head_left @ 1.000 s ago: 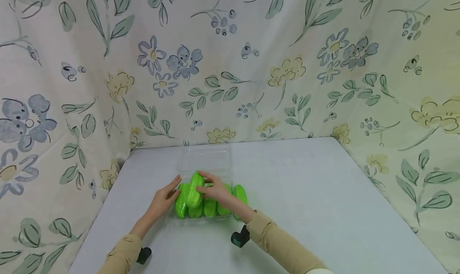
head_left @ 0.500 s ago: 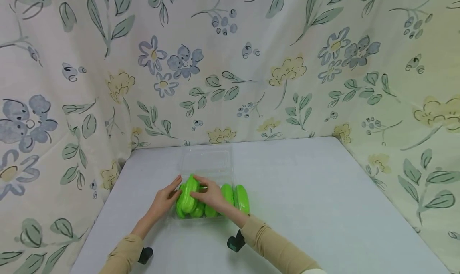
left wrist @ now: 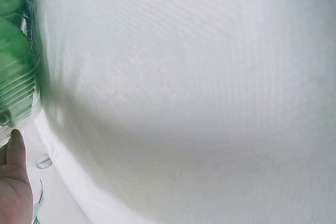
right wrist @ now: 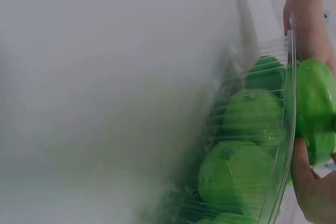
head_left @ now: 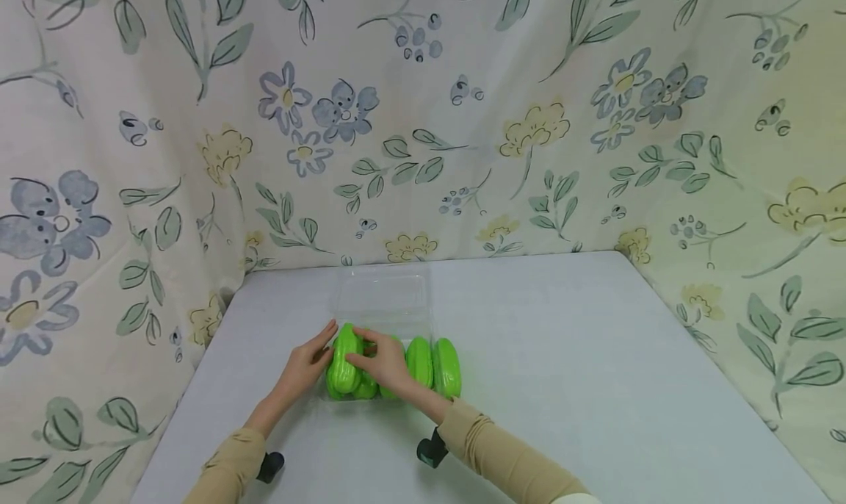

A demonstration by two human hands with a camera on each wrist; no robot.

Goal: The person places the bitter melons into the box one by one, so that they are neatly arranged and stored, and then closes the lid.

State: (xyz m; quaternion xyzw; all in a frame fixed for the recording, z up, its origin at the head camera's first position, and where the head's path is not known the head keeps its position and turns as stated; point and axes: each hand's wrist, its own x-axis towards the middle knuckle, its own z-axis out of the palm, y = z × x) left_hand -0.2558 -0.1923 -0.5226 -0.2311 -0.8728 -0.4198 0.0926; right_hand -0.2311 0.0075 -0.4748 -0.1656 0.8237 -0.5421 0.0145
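A clear plastic clamshell tray point(head_left: 335, 400) lies on the pale table, its open lid point(head_left: 382, 294) lying flat behind it. Several ridged green fruits point(head_left: 420, 361) lie side by side inside. My right hand point(head_left: 366, 350) grips one green fruit point(head_left: 343, 363) at the tray's left end, on top of the others. In the right wrist view its fingers point(right wrist: 314, 184) curl round that fruit point(right wrist: 315, 103) just over the tray wall point(right wrist: 287, 129). My left hand point(head_left: 320, 346) rests straight-fingered against the tray's left side. The left wrist view shows a fingertip point(left wrist: 14, 156) beside the ribbed wall.
Floral cloth point(head_left: 463, 122) hangs behind and on both sides of the table point(head_left: 595, 386). Black wrist camera mounts point(head_left: 429, 449) sit under both sleeves. The tray lies toward the table's left half.
My right hand has carried the held fruit down and leftward, from lying tilted across the row to the tray's left end. The left hand has stayed by the tray.
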